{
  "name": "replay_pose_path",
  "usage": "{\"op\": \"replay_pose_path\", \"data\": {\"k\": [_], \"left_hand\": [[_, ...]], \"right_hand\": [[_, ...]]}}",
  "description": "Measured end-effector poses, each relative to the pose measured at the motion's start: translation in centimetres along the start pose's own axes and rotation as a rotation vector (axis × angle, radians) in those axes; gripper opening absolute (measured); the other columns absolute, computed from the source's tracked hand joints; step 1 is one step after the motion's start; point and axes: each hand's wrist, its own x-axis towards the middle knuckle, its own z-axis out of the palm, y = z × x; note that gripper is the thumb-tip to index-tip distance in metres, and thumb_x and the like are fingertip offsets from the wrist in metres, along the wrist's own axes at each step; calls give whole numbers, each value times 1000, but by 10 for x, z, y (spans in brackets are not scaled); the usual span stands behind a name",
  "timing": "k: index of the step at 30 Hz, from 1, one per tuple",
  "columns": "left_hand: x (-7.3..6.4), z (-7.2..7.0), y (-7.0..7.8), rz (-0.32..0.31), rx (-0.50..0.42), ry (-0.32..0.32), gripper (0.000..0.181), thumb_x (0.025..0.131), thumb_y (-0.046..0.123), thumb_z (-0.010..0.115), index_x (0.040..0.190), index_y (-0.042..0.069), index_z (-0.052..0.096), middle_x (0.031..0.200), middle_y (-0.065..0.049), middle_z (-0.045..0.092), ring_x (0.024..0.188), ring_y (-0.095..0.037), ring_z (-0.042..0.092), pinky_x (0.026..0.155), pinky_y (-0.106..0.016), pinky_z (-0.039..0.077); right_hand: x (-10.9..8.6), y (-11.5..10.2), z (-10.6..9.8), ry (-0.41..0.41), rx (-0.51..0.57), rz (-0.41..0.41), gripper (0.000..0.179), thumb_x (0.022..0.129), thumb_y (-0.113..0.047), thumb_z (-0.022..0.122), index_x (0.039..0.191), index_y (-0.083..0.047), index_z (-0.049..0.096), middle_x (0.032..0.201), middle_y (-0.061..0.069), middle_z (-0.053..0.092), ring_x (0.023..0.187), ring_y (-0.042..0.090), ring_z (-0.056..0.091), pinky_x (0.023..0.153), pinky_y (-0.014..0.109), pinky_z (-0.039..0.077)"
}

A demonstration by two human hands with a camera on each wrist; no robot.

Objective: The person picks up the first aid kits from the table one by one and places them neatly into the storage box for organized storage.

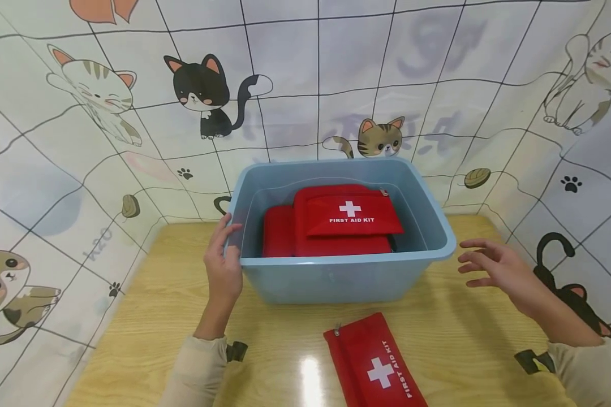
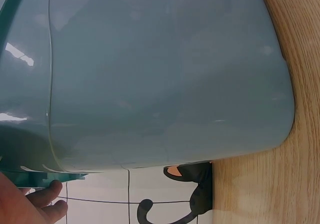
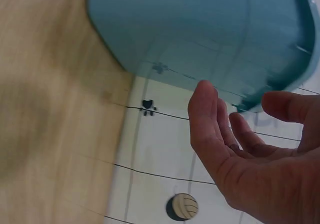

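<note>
A light blue plastic bin (image 1: 331, 280) stands on the wooden table, with several red first aid pouches (image 1: 353, 215) lying inside it. My left hand (image 1: 225, 263) holds the bin's left rim; in the left wrist view its fingers (image 2: 47, 196) hook under the lip beside the bin's outer wall (image 2: 165, 79). Off the right side of the bin, my right hand (image 1: 499, 271) hovers with loosely bent fingers and nothing in them. The right wrist view shows that hand (image 3: 255, 149) close to the bin's rim. Another red first aid pouch (image 1: 374, 364) lies in front of the bin.
The wooden table (image 1: 147, 316) backs onto a wall (image 1: 290, 68) covered with a cat-patterned grid sheet, which also rises at the left and right sides. The bin stands near the back wall.
</note>
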Motion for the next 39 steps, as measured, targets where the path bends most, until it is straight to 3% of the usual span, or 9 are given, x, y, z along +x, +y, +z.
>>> {"op": "replay_pose_path", "data": {"k": [4, 9, 16, 22, 26, 33, 39], "left_hand": [[0, 0, 0, -3, 5, 1, 40, 86, -16, 35, 116, -16, 61, 148, -26, 44, 141, -39, 36, 103, -58, 37], [0, 0, 0, -2, 11, -2, 41, 85, -15, 35, 116, -16, 61, 148, -26, 44, 141, -39, 36, 107, -60, 34], [0, 0, 0, 3, 6, 1, 41, 85, -14, 35, 116, -16, 61, 148, -26, 45, 141, -40, 37, 109, -60, 32], [0, 0, 1, 1, 8, 2, 41, 85, -13, 35, 116, -16, 61, 148, -26, 45, 140, -40, 37, 107, -61, 34], [0, 0, 1, -4, 8, 4, 40, 85, -14, 35, 115, -16, 61, 147, -26, 45, 140, -40, 38, 107, -61, 34], [0, 1, 0, -6, -3, 8, 40, 85, -14, 34, 115, -17, 61, 147, -27, 45, 140, -40, 37, 108, -60, 34], [0, 1, 0, -4, -1, 9, 41, 85, -14, 34, 115, -16, 61, 148, -26, 45, 140, -39, 37, 105, -59, 37]], "right_hand": [[-2, 11, 18, -58, -4, 68, 43, 105, -23, 47, 134, 9, 43, 104, 5, 63, 91, 13, 68, 72, 37, 59], [-3, 24, 40, -133, 35, 146, 47, 104, -23, 49, 135, 11, 43, 113, 21, 60, 97, 27, 67, 75, 40, 59], [-4, 40, 66, -228, 102, 168, 47, 100, -18, 53, 132, 14, 44, 107, 22, 63, 93, 29, 66, 74, 43, 58], [-3, 45, 83, -259, 71, 189, 47, 98, -20, 56, 130, 13, 48, 109, 21, 64, 94, 29, 65, 75, 44, 58], [-1, 45, 94, -308, 41, 172, 49, 98, -19, 58, 132, 14, 48, 113, 23, 63, 93, 29, 65, 75, 43, 59], [3, 42, 118, -418, -28, 71, 56, 95, -20, 63, 135, 15, 46, 116, 21, 61, 97, 29, 63, 72, 38, 58], [5, 37, 133, -445, -90, -26, 59, 91, -23, 68, 135, 12, 50, 123, 24, 60, 100, 30, 61, 67, 35, 58]]}}
